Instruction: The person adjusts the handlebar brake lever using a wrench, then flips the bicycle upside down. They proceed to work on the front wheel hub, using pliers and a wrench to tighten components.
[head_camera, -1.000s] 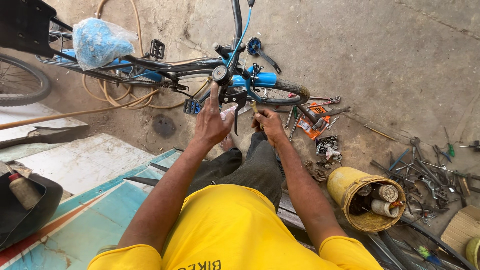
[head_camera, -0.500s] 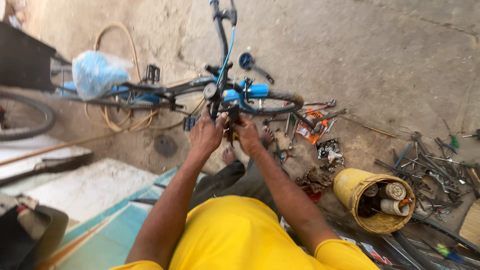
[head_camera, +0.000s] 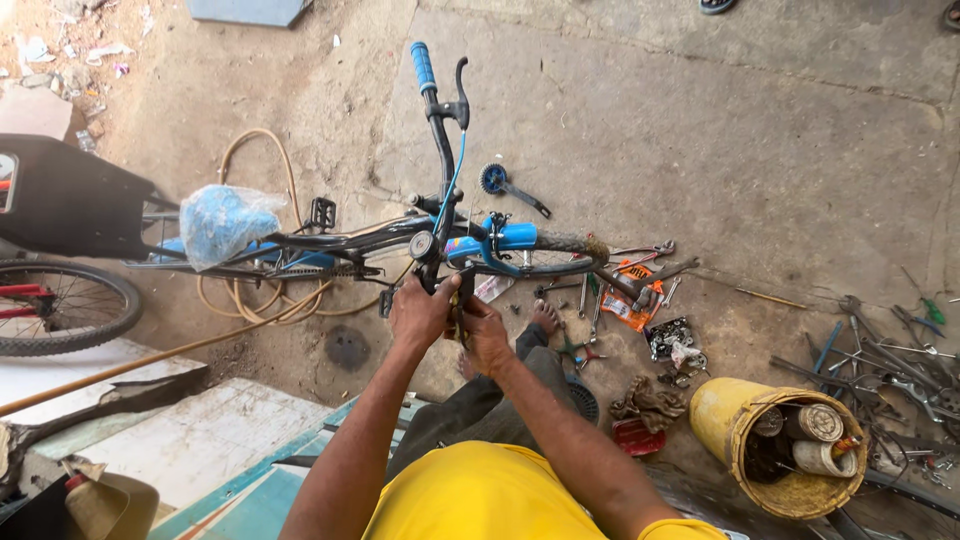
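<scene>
Head view: one small blue-and-black bicycle (head_camera: 380, 245) lies across the concrete floor (head_camera: 750, 130), its saddle wrapped in a blue plastic bag (head_camera: 225, 222) at the left, one blue-gripped handlebar (head_camera: 440, 120) pointing to the far side. Both hands meet at the near handlebar end, just below the stem. The left hand (head_camera: 420, 312) is clenched round the bar; the right hand (head_camera: 485, 335) touches it, fingers curled, but what they grip I cannot tell. One yellow woven basket (head_camera: 770, 445) with two visible cans stands near right, beside scattered spanners (head_camera: 880, 360). One tan hose (head_camera: 260, 300) coils under the frame.
</scene>
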